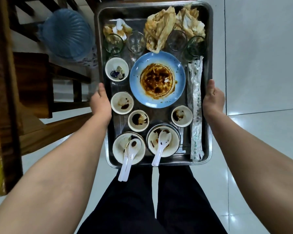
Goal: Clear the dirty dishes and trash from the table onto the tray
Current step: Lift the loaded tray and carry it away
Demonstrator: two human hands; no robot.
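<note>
My left hand (100, 102) and right hand (213, 98) each clamp a long side of the steel tray (135, 14). The thumbs lie over the rim and the fingers are hidden beneath it, so I read both as gripping. Below them I see dark trousers (150, 200) and a glossy white tiled floor (260, 65); the tray hangs over that floor, resting on nothing I can make out. A wooden table (0, 98) runs down the left of my view, with a wooden chair (41, 81) just beside it. Farther on is a blue ribbed plastic thing (68, 32) I cannot identify. On the tray, nearest me and short of my hands, two stained bowls (118, 147) each hold a white spoon (161, 146) whose handle juts over the near rim. Between my hands sit three sauce-smeared small cups (122, 103), and long paper wrappers (195, 107) lie along the right wall by my right thumb. Just past my thumbs lies the blue plate (179, 71), smeared brown, with a fourth cup to its left. Beyond stand four empty glasses (136, 43), and crumpled, stained napkins (159, 27) fill the far end.
</note>
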